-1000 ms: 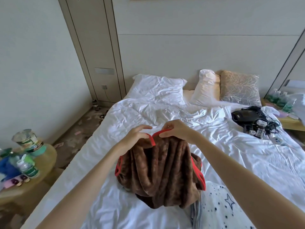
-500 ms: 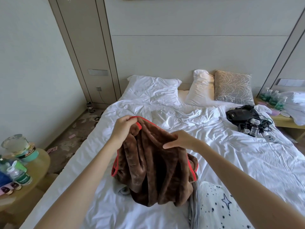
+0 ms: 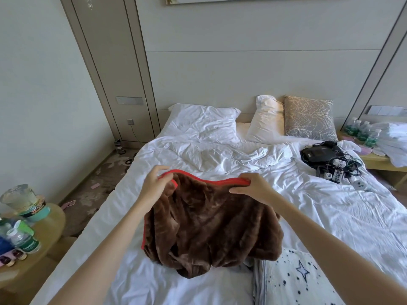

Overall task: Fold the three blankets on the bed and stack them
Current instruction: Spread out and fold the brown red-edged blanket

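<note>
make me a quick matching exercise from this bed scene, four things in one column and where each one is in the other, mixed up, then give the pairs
Things:
1. brown blanket
2. star-print blanket
3. patterned cushion
4. tangle of black devices and cables

Places:
A. propped against the headboard, right of the white pillow
B. lying on the sheet near the bed's right edge
C. held up by its red-trimmed edge in the left hand and right hand
D. on the bed at the bottom right, nearest the camera

Pairs: 1-C, 2-D, 3-A, 4-B

Hotel-type bedroom: double bed [image 3: 330, 216] with white linen, pillows [image 3: 204, 122] against a panelled headboard wall [image 3: 242, 73], bottled water [image 3: 361, 130] on the nightstand [image 3: 374, 159].
</note>
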The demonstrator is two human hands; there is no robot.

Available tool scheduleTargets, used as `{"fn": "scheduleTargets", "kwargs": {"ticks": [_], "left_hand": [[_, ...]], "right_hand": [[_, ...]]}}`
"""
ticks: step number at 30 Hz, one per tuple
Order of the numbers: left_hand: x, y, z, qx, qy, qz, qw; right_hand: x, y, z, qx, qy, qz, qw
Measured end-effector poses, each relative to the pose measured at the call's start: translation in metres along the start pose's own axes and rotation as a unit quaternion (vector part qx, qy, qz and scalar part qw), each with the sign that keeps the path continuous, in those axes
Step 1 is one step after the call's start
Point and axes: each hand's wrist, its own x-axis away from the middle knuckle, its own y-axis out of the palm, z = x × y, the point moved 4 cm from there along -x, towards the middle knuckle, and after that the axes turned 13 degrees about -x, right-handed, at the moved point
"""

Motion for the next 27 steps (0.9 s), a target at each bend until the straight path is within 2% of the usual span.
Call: {"fn": "scheduleTargets", "kwargs": {"ticks": [5,8,10,13,19,23,27], "left_hand": [[0.03,0.045,0.037,-0.009,0.113,-0.222,0.969],[0.036,0.057,0.051,-0.005,0.128,-0.268,0.955],[0.036,0.056,0.055,-0.024,0.136,-0.251,0.958],[0.03,0.049,0.055,-0.037,0.135,-0.183,0.973],[0.01,0.022,0.041,-0.011,0.088,-0.043,0.995],[-0.007,0.004,0.039,0.005,0.074,0.023,0.997],[-0.02,0.004,0.044,-0.003,0.08,0.034,0.996]], "right_hand": [[-0.008,0.03,-0.067,0.005,-0.065,-0.094,0.993],[-0.011,0.038,-0.084,-0.012,-0.063,-0.12,0.991],[-0.011,0.035,-0.086,-0.01,-0.06,-0.117,0.991],[-0.012,0.027,-0.075,0.014,-0.04,-0.11,0.993],[-0.009,0.0,-0.047,0.05,-0.026,-0.071,0.996],[-0.011,-0.015,-0.047,0.011,-0.009,-0.046,0.999],[-0.014,-0.02,-0.05,-0.051,0.031,0.01,0.998]]}}
